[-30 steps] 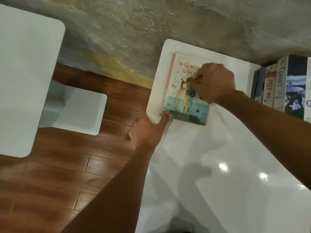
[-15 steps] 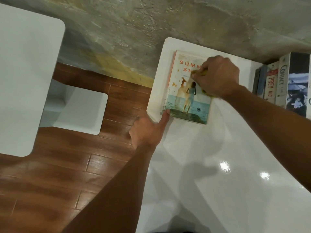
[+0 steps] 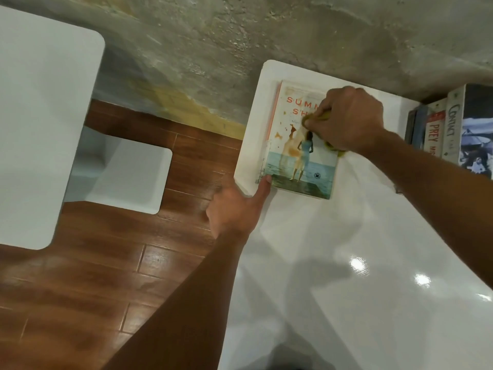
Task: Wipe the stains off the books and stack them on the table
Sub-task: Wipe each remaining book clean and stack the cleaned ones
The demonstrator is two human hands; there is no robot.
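A stained paperback (image 3: 293,156) with red title letters and a seaside picture lies flat at the far left corner of the white table (image 3: 346,263). Brown stains mark the middle of its cover. My right hand (image 3: 349,118) grips a yellow-green cloth (image 3: 329,144) and presses it on the cover's right side, hiding part of the title. My left hand (image 3: 237,209) rests at the table's left edge, thumb tip touching the book's near left corner. Several more books (image 3: 442,129) stand upright at the far right, spines facing me.
The table sits against a rough concrete wall (image 3: 240,44). To the left, over the wooden floor (image 3: 93,276), stand another white tabletop (image 3: 40,116) and a white stool (image 3: 128,177).
My right hand with the cloth has moved up and slightly right across the cover, from the picture toward the title. The left hand and book have stayed put.
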